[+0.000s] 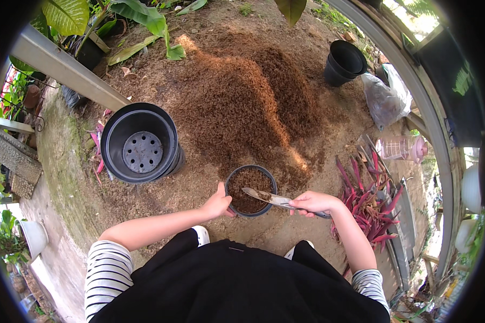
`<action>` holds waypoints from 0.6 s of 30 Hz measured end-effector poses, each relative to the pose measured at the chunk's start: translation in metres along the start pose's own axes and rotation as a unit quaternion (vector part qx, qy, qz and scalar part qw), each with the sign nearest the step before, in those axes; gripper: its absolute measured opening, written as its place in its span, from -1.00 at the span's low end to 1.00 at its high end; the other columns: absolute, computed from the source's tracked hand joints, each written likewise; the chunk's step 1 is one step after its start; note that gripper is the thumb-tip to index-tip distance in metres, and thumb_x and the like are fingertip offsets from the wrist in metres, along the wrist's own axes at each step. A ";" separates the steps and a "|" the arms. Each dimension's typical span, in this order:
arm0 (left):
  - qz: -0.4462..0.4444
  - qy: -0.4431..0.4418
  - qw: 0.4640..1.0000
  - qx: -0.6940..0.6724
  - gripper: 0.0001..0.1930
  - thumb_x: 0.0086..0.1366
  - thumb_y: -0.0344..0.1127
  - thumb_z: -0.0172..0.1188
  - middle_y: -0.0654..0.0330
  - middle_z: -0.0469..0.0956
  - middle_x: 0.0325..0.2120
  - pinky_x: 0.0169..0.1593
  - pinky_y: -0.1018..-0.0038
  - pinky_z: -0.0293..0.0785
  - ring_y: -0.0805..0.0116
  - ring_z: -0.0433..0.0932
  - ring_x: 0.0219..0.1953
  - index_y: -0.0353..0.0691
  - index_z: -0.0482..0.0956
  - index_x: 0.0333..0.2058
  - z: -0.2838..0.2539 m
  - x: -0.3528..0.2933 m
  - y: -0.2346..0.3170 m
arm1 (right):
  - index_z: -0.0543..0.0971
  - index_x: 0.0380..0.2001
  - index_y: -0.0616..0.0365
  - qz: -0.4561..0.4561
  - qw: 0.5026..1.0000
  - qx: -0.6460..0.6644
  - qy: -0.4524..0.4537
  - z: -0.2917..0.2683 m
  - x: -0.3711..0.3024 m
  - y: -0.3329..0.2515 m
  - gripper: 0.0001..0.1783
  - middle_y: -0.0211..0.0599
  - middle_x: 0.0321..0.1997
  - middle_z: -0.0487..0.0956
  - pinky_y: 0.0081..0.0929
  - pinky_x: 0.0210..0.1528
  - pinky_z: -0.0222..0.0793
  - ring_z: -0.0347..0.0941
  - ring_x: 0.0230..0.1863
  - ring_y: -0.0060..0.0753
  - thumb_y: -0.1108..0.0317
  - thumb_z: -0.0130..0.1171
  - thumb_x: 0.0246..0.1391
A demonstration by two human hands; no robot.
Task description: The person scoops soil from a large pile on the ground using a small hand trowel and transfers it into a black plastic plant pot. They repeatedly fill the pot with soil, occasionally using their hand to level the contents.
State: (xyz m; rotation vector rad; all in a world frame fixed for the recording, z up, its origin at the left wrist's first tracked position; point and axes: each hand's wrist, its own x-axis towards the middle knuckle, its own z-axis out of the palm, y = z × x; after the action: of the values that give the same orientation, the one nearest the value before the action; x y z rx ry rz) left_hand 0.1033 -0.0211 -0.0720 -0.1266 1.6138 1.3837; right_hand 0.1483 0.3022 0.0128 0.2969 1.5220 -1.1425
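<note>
A small black plant pot stands on the ground in front of me, holding brown, crumbly potting mix. My left hand grips the pot's left side, thumb near the rim and fingers lower down the wall. In my right hand is a hand trowel with a narrow metal blade and a dark handle. Its blade reaches over the right rim, tip above the mix, with brown soil stuck to the metal. Just beyond the pot spreads a big heap of the brown mix.
Large empty black pots with a drain-holed base stand at left. Another black pot and a clear plastic bag are at far right. Pink-red leafy cuttings lie right of my arm. A metal post slants in at upper left.
</note>
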 end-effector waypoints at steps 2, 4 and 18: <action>-0.033 0.013 0.998 0.049 -0.59 0.31 -0.35 -0.15 -0.19 0.43 -0.22 -0.37 0.33 0.62 0.16 0.62 -0.40 -0.31 0.04 0.08 -0.010 0.011 0.000 | 0.61 -0.30 0.17 0.001 1.000 0.014 -0.010 0.002 0.000 0.001 -0.50 -0.64 -0.68 0.26 -0.68 -0.61 0.14 0.16 -0.67 -0.74 -0.06 -0.06 0.28; 0.004 0.033 0.996 0.081 -0.63 0.32 -0.29 -0.10 -0.13 0.45 -0.21 -0.29 0.32 0.58 0.15 0.59 -0.36 -0.34 0.17 0.03 -0.016 0.015 0.005 | 0.61 -0.28 0.17 -0.005 1.000 0.019 -0.022 0.000 -0.002 0.002 -0.52 -0.64 -0.69 0.25 -0.68 -0.61 0.14 0.17 -0.67 -0.74 -0.05 -0.06 0.28; 0.177 -0.019 0.922 0.344 -0.68 0.33 -0.41 -0.09 -0.01 0.50 -0.29 -0.32 0.34 0.55 0.25 0.58 -0.44 -0.28 0.25 0.05 -0.032 0.022 0.039 | 0.64 -0.42 0.15 -0.030 0.965 -0.116 0.233 -0.066 0.051 0.049 -0.55 -0.45 -0.76 0.40 -0.55 -0.64 0.25 0.33 -0.74 -0.61 -0.05 0.08 0.17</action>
State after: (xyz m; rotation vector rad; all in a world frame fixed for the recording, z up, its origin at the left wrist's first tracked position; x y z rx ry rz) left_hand 0.0489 -0.0226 -0.0631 0.6310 2.0617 0.9787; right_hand 0.1268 0.3574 -0.0639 0.3795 2.0727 -0.9685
